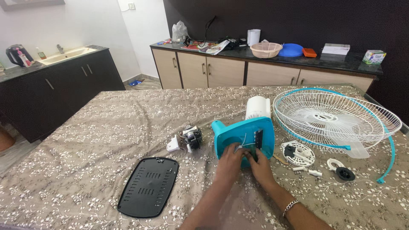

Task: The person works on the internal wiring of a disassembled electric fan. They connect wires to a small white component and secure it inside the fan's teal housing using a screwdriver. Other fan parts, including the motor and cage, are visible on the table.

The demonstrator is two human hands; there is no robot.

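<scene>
Fan is stripped down, parts spread on the cloth-covered surface (85,140). Teal base (243,138) stands tipped up at centre, open underside facing the camera, wires and a dark switch strip showing inside.

Both hands are in the opening. Left hand (230,158) has its fingers curled at the lower inner edge, grip narrow, touching wiring or a small part; can't tell exactly what. Right hand (258,164) sits just beside it, fingers pressed at the inside near the switch strip; can't tell whether its grip closes on anything.

Done, judging by layout:
- black base cover (148,186) is off, lying flat to the left
- motor (192,137) with its white piece is out, lying just left of the base
- grille (336,117) with teal rim and blade is off, lying to the right
- white round plate (298,154), black knob (345,173) and small white bits loose near the grille
- white housing (258,107) sits behind the base, touching or just behind it

Left: work inside the base seems mid-way; wiring still in place, nothing rejoined.
</scene>
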